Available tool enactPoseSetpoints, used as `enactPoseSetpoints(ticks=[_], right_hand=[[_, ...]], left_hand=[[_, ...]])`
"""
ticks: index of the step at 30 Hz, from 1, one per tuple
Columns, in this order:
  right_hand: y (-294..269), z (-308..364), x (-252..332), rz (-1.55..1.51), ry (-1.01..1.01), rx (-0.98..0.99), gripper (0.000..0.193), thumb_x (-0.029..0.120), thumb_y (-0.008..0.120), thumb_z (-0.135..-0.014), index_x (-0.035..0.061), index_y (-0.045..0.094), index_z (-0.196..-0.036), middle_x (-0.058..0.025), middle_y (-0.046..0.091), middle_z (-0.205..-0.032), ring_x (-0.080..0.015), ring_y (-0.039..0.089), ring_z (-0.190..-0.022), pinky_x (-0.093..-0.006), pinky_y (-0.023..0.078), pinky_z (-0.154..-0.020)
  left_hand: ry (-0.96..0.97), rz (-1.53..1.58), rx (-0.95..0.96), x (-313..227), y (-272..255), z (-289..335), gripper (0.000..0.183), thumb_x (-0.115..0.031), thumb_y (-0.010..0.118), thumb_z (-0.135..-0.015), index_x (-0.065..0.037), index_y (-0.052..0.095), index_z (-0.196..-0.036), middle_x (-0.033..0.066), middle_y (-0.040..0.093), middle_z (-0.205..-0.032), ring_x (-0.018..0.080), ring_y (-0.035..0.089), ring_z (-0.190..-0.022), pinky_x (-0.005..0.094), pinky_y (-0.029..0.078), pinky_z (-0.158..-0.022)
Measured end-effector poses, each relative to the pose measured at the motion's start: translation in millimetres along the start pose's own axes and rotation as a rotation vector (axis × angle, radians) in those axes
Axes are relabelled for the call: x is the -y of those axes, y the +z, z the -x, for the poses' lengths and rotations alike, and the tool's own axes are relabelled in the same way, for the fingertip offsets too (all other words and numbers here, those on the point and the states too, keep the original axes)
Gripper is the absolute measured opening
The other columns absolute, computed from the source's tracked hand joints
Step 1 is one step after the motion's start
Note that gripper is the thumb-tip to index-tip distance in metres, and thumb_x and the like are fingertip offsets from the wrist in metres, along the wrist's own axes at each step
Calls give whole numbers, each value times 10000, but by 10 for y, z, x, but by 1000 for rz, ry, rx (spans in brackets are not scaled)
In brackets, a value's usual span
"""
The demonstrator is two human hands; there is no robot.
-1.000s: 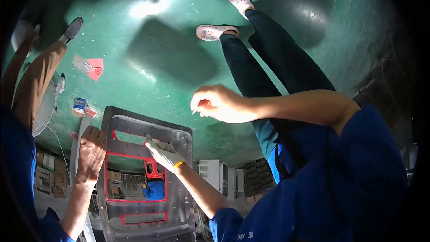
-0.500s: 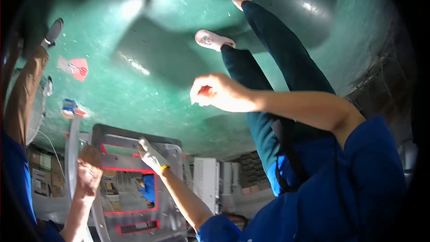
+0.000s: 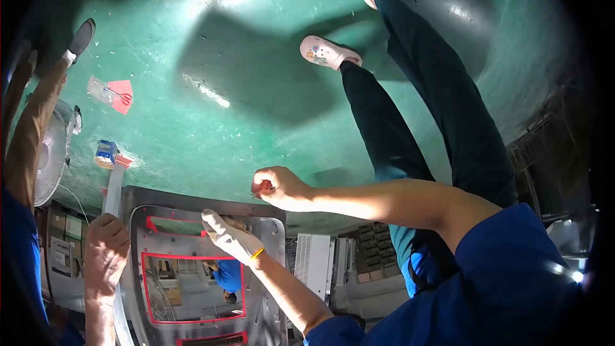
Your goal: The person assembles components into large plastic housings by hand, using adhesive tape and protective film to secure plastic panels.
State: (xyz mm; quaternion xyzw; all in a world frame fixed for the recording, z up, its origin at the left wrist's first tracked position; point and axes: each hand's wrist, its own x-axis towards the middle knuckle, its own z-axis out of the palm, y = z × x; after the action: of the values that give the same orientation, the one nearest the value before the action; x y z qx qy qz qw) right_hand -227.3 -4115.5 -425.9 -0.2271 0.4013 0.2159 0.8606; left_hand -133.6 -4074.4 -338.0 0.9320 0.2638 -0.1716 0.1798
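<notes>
A dark grey panel (image 3: 274, 266) with rounded corners and red-edged openings stands at the lower middle. My left hand (image 3: 229, 238), in a pale glove with a yellow band at its wrist, lies against the bar between two openings, fingers mostly stretched. Just above the panel's top right corner is my right hand (image 3: 282, 189), bare, its fingers curled into a pinch. What the pinch holds, if anything, is too small to make out. At the panel's left side a co-worker's closed bare hand (image 3: 107, 243) is beside a long grey bar (image 3: 114, 192).
On the green floor (image 3: 256, 122) lie red scissors (image 3: 123, 97) on a pink sheet, and a blue-and-white roll (image 3: 106, 153) sits by the bar's end. A fan (image 3: 51, 160) stands by the co-worker's leg (image 3: 37, 115). A white louvred cabinet (image 3: 312, 259) is beyond the panel.
My right hand has come down toward the panel's top edge, still pinched. My gloved hand now lies flatter against the bar. The co-worker's hand has moved slightly left, away from the panel's opening.
</notes>
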Motion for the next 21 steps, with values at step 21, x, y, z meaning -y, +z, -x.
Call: enactPoseSetpoints(ticks=[21], right_hand=[[35, 100, -136, 185, -143, 73, 125, -10, 670, -799, 11, 568, -868, -124, 602, -822, -217, 590, -749, -339, 478, -650]], left_hand=[[17, 203, 25, 87, 62, -21, 443, -457, 538, -949, -144, 344, -702, -65, 226, -586, 48, 206, -524, 232, 205, -486]])
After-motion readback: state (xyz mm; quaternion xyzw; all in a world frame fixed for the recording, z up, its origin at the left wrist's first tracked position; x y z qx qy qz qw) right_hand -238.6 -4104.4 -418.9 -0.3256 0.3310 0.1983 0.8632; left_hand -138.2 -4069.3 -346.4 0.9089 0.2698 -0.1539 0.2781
